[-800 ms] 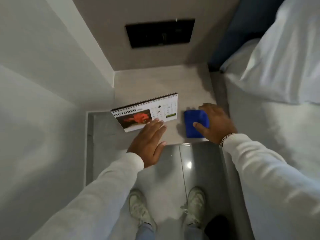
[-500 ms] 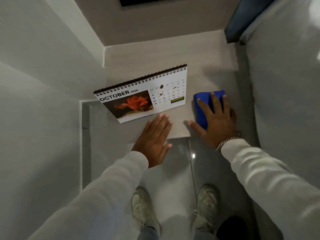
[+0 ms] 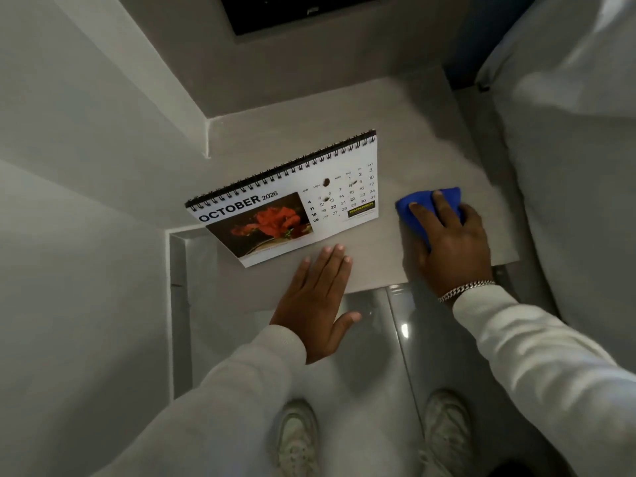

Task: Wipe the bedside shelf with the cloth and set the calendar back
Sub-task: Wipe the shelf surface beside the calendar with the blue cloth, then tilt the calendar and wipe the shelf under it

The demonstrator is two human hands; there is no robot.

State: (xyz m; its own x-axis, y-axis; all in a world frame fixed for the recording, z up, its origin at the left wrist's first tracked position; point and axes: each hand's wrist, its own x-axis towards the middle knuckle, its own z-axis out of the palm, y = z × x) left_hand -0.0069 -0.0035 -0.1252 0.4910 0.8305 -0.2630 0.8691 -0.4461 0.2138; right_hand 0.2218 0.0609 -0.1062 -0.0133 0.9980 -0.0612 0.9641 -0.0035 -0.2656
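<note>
A spiral-bound October desk calendar (image 3: 292, 204) with a red flower picture stands on the left part of the grey bedside shelf (image 3: 344, 122), its left corner over the shelf's edge. My left hand (image 3: 318, 301) lies flat and open at the shelf's front edge, fingertips just short of the calendar's lower edge. To the right, my right hand (image 3: 451, 242) presses down on a folded blue cloth (image 3: 420, 204) lying on the shelf; the fingers cover most of it.
A white bed with a pillow (image 3: 568, 132) runs along the right side of the shelf. White walls (image 3: 86, 166) close in on the left. A dark panel (image 3: 292, 12) is set in the back wall. Below lie glossy floor tiles (image 3: 378, 373) and my two white shoes (image 3: 444, 428).
The view has dropped closer to the shelf. My right hand with the cloth has slid a little back and to the right. My left hand stays flat by the calendar.
</note>
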